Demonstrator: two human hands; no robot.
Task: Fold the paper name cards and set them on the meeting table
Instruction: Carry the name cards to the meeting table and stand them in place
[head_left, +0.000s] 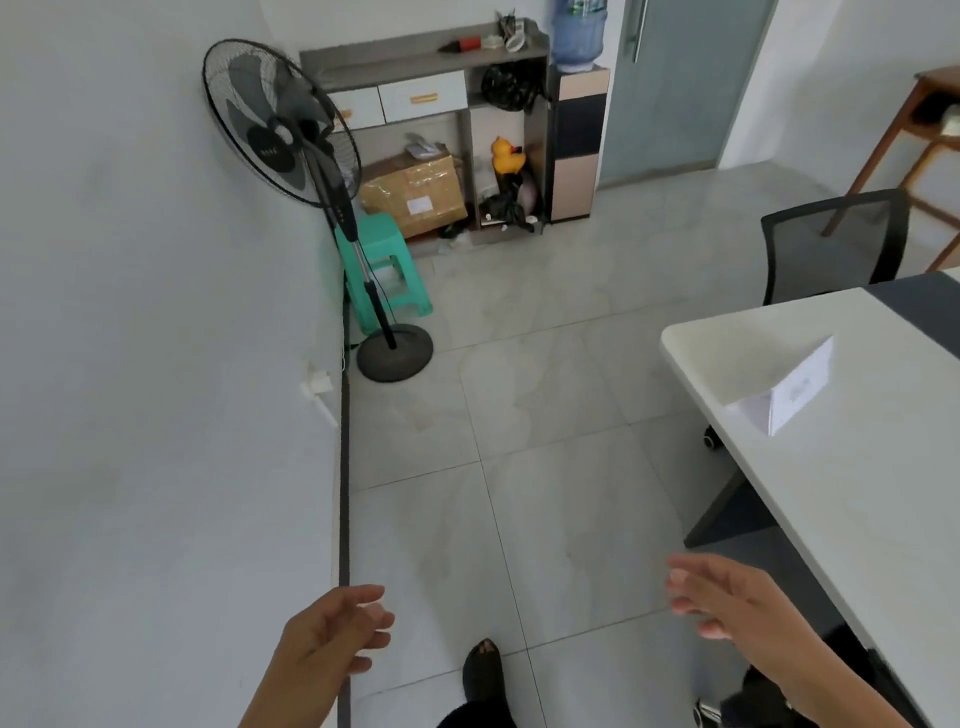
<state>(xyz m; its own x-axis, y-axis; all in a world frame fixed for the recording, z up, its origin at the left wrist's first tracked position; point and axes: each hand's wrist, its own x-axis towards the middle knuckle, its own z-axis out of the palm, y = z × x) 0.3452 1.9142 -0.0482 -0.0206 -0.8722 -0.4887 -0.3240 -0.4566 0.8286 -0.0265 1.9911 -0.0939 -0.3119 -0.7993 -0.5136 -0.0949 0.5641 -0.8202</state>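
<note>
A folded white paper name card (784, 387) stands like a tent on the white meeting table (857, 499) near its far left corner. My left hand (332, 634) hangs over the floor at the bottom, fingers loosely curled and apart, holding nothing. My right hand (727, 603) is beside the table's near edge, fingers spread, also holding nothing. Both hands are well short of the card.
A black standing fan (283, 124) and a green plastic stool (382, 275) stand by the left wall. A grey shelf unit (431, 119) with a cardboard box, a water dispenser (579, 130) and a black mesh chair (836, 244) lie ahead. My foot (483, 670) is on the tiled floor.
</note>
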